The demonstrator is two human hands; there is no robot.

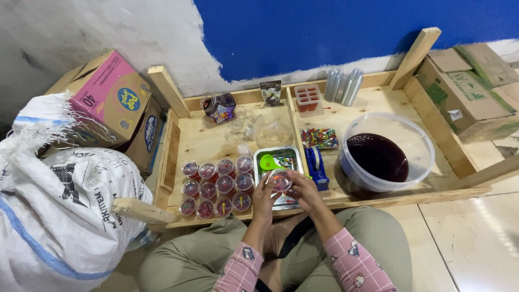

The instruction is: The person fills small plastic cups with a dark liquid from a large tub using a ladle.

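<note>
Both my hands hold one small clear cup with red filling (279,180) over a metal tray (277,155). My left hand (263,198) grips its left side and my right hand (304,190) its right side, fingers on the lid. A green funnel (268,161) lies in the tray just beyond the cup. To the left, several filled, lidded cups (216,187) stand in rows on the wooden tray table (200,138). A large clear tub of dark red liquid (385,155) sits to the right.
A blue tape dispenser (317,167), a packet of coloured bits (319,137), empty clear cups (243,127), a dark jar (219,106), a red mould (307,98) and stacked cups (344,84) lie on the table. Cardboard boxes (113,100) and a white sack (59,200) stand left; another box (470,92) right.
</note>
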